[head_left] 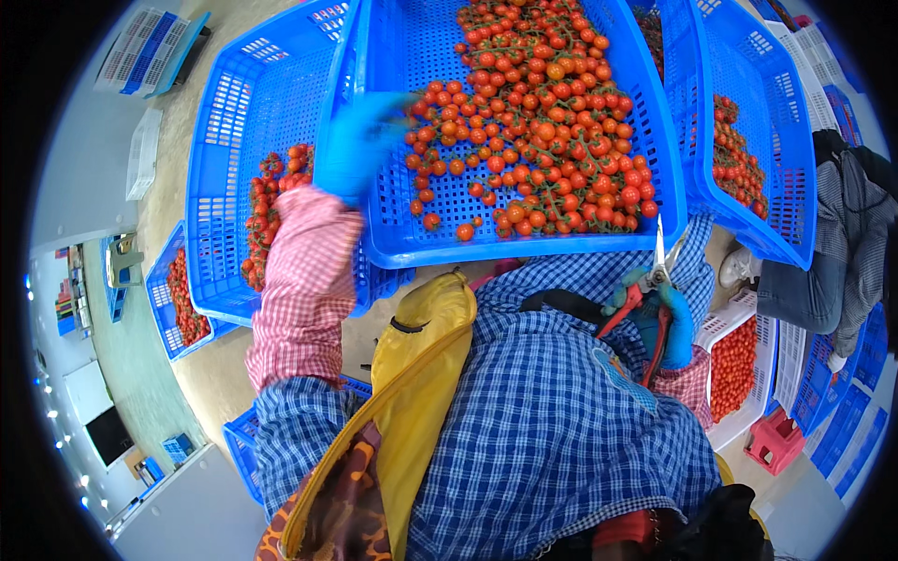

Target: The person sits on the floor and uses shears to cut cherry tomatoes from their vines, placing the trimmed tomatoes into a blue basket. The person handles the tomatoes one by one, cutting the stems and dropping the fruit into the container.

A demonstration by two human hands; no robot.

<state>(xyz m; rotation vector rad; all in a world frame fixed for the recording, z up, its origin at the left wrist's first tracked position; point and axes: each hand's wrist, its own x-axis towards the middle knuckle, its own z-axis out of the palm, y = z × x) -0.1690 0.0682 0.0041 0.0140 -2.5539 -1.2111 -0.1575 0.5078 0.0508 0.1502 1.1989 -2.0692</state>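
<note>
Red cherry tomatoes [552, 122], some on green stems, are heaped in the large blue crate [524, 247] before me. My left hand [355, 145], in a blue glove, is over that crate's left wall, close to the leftmost tomatoes. Motion blurs its fingers, so their grip does not show. Close to my lap, below the crate's front right corner, my blue-gloved right hand [677, 323] is closed around red-handled pruning snips [660, 271]. The metal blades point up toward the crate rim and stand a little apart.
More tomatoes lie in a left blue crate [217, 122] and a right blue crate [795, 140]. A white crate [730, 423] of loose tomatoes sits low at right, near a red stool [774, 441]. Another person [823, 252] is at far right. A yellow apron [421, 346] hangs before me.
</note>
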